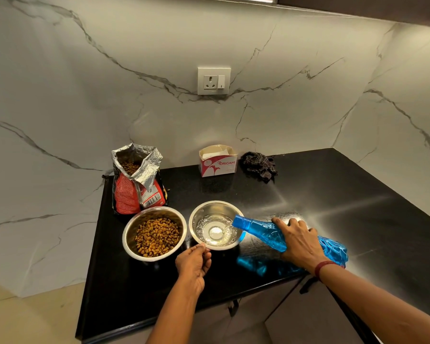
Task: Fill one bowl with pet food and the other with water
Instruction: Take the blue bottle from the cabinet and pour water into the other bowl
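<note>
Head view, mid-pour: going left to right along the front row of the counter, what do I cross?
Food bowl → water bowl → blue bottle. The hands overlap these, so they are left out.

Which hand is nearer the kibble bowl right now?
Left. The left hand pinches the near rim of the water bowl, just right of the kibble bowl; the right hand grips the blue bottle farther right, beyond the water bowl.

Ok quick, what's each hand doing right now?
Left hand: pinches the water bowl by its rim.
Right hand: grips the blue bottle, tipped over that bowl.
</note>
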